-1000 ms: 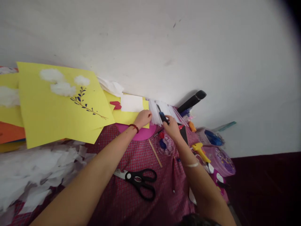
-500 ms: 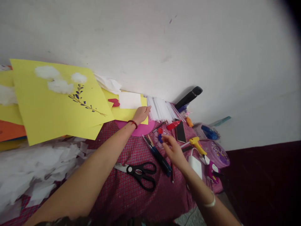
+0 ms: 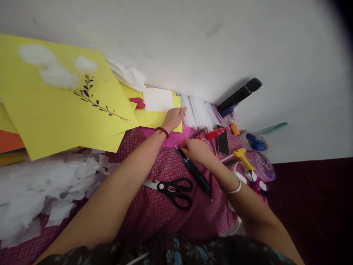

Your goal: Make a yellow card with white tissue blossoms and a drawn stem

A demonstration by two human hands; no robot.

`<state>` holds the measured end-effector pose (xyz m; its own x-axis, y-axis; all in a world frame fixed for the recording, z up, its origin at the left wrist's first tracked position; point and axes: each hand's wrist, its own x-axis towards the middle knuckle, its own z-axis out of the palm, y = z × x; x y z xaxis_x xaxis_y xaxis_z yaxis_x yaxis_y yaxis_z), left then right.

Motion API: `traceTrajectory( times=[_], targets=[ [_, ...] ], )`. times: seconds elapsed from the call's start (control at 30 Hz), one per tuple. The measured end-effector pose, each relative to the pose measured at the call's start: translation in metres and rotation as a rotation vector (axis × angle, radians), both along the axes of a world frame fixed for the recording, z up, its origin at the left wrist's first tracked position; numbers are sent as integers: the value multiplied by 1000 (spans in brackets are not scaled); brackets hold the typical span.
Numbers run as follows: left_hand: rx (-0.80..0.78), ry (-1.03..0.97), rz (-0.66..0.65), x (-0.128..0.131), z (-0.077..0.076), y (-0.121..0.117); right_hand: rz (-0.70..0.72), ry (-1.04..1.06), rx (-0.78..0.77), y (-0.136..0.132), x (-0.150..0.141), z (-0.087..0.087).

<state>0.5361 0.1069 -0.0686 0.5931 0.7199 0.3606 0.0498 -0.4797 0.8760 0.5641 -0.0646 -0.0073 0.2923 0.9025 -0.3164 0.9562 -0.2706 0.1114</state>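
My left hand [image 3: 174, 118], with a dark red bead bracelet, is over yellow paper [image 3: 153, 119] beside a row of white strips [image 3: 199, 110]. Its fingers are curled together; whatever they may hold is hidden. My right hand [image 3: 196, 150] is closed in a pinch just above slim tools, including a dark blue pen-like tool [image 3: 197, 175]. I cannot make out anything in the pinch. Under both hands peeks a pink paper piece [image 3: 173, 140]. A white card [image 3: 158, 99] and red paper shapes [image 3: 137, 102] lie left of my left hand.
Black-handled scissors [image 3: 176, 191] lie on the checked cloth. A yellow sheet with cotton clouds and a painted sprig [image 3: 63, 99] fills the left, above white paper scraps [image 3: 52, 191]. On the right are a red tube [image 3: 216, 133], phone [image 3: 223, 141] and yellow glue gun [image 3: 242, 159].
My right hand has moved left and forward, its spread fingers closing into a pinch near the slim tools. My left hand stays by the white strips. The view has shifted.
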Motion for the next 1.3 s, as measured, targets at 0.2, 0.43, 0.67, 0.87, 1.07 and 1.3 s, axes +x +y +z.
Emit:
traceTrajectory(
  times=[0.2, 0.43, 0.67, 0.87, 1.07, 1.3],
  targets=[
    [-105, -94, 48, 4, -4, 1, -40, 255, 192, 2, 19, 14],
    [-311, -230, -6, 7, -9, 7, -26, 266, 177, -17, -5, 11],
    [-304, -233, -8, 3, -9, 6, 60, 151, 27, -38, -20, 2],
    [-287, -220, 20, 4, -12, 7, 57, 220, 22, -42, -23, 3],
    [-379, -257, 2, -1, -3, 4, 86, 160, -34, -29, -25, 4],
    [-819, -442, -94, -9, 3, 20, 67, 133, -48, -40, -34, 7]
  ],
)
